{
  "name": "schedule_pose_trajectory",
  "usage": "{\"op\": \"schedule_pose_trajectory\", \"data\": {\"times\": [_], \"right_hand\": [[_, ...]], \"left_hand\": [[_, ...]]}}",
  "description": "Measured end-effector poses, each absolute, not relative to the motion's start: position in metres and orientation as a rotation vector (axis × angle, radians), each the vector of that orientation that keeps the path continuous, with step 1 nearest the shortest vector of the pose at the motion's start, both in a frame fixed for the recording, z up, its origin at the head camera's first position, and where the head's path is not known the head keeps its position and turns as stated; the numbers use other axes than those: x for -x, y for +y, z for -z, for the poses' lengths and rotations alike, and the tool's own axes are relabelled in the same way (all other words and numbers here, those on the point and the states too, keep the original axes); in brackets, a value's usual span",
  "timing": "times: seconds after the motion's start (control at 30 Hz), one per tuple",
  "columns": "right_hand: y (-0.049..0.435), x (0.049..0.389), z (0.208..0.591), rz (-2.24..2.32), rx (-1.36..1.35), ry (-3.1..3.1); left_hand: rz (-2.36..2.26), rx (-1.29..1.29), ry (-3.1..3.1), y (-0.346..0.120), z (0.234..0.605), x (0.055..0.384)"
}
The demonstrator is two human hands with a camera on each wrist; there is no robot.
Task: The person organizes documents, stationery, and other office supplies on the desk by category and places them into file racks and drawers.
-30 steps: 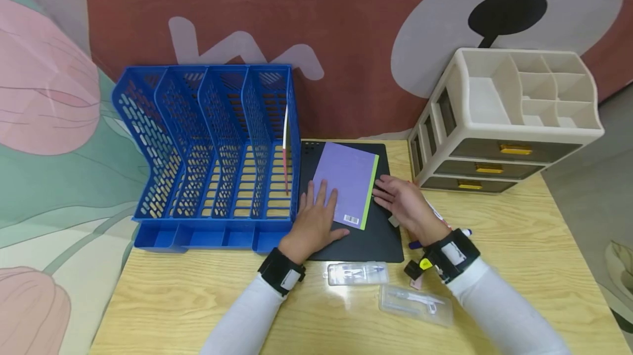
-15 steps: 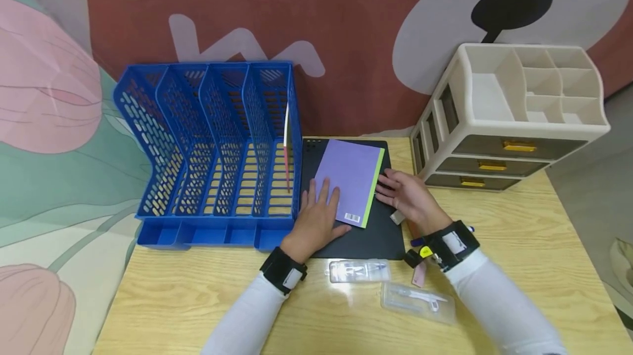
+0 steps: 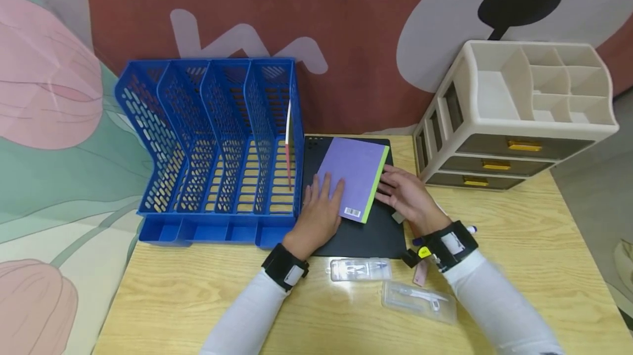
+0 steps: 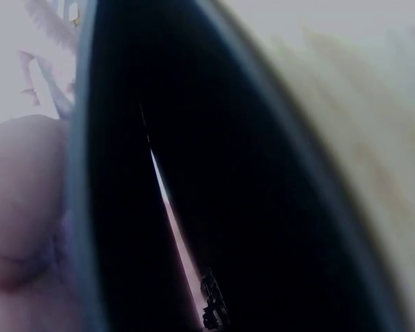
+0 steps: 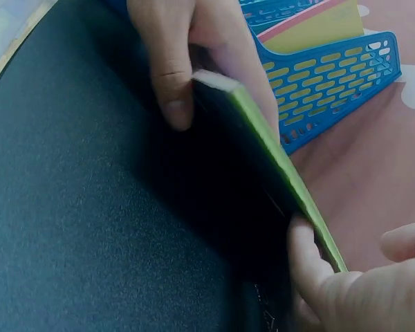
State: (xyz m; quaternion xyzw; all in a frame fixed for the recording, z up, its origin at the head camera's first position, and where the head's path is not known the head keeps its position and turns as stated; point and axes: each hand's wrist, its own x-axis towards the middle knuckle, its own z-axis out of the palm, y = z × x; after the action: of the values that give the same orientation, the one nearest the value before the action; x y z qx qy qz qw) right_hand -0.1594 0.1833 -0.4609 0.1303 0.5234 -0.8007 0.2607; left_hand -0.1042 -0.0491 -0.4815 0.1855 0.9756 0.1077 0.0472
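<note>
A purple notebook [image 3: 357, 173] with a lime green spine and a barcode lies tilted over a flat black folder [image 3: 366, 242]. My left hand [image 3: 316, 215] grips the notebook at its left side, fingers spread over the cover. The right wrist view shows the left thumb [image 5: 176, 111] on the underside near the corner. My right hand [image 3: 406, 197] is at the spine, its fingers touching the edge from below and its thumb [image 5: 404, 241] held apart from the cover. Mostly dark surface with a thin pale stripe fills the left wrist view.
A blue file rack [image 3: 217, 216] stands left, with a thin red-edged book [image 3: 288, 160] in its right compartment. A white drawer organizer [image 3: 541, 127] is back right. Two clear cases [image 3: 361, 270] lie in front. A pink eraser-like piece [image 3: 420, 274] and pens lie near the right wrist.
The notebook has shifted slightly right and its spine edge has risen. My left thumb, spread over the folder earlier, is now tucked beneath the notebook. My right fingers have come in under the spine.
</note>
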Motion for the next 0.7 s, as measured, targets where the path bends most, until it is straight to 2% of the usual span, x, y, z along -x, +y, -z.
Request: {"op": "schedule_pose_trajectory", "data": {"times": [0.23,0.4,0.53,0.7], "right_hand": [[0.184,0.153,0.459,2.153,-0.290,1.518],[0.187,0.148,0.461,2.013,-0.151,1.925],[0.190,0.145,0.459,1.864,-0.043,2.293],[0.196,0.145,0.452,1.875,-0.034,2.374]], "left_hand": [[-0.289,-0.638,3.001,-0.049,0.477,0.105],[-0.325,-0.675,3.098,-0.054,0.467,0.105],[-0.552,-0.705,3.125,-0.058,0.455,0.103],[-0.996,-0.757,3.030,-0.061,0.446,0.099]]}}
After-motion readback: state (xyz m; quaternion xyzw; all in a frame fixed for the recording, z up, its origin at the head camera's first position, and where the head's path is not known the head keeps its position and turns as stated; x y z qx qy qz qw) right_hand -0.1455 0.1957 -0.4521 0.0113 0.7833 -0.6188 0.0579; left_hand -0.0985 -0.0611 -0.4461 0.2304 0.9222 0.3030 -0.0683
